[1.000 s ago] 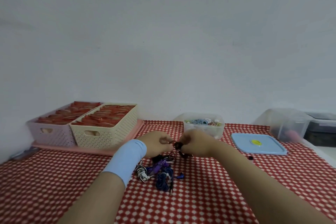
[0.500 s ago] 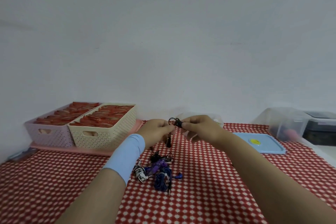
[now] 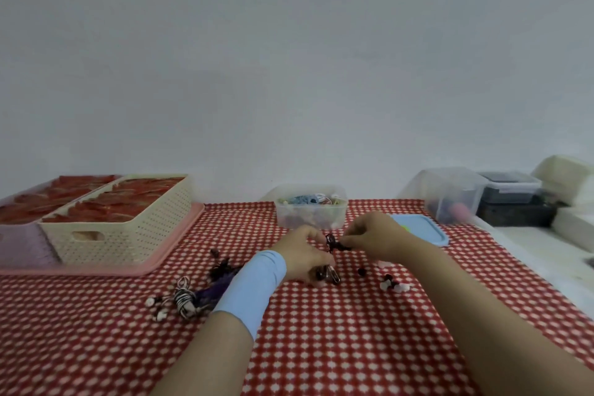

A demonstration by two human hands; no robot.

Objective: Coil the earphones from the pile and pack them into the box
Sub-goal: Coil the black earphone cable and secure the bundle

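red-checked table [image 3: 353, 331] | left hand [image 3: 302, 255] grips black earphones [image 3: 334, 244] | right hand [image 3: 376, 238] pinches them | clear box [image 3: 289, 219] just beyond, far

Bare checked cloth [image 3: 241, 225] runs up to the box [image 3: 308, 219]; blue lid [image 3: 424, 230] flanks right.

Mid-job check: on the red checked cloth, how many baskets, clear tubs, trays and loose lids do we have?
Baskets: 2, the lilac basket and the cream basket
Clear tubs: 2, the open box and the right tub
Trays: 1, the pink tray
Loose lids: 1, the blue lid
Total: 6
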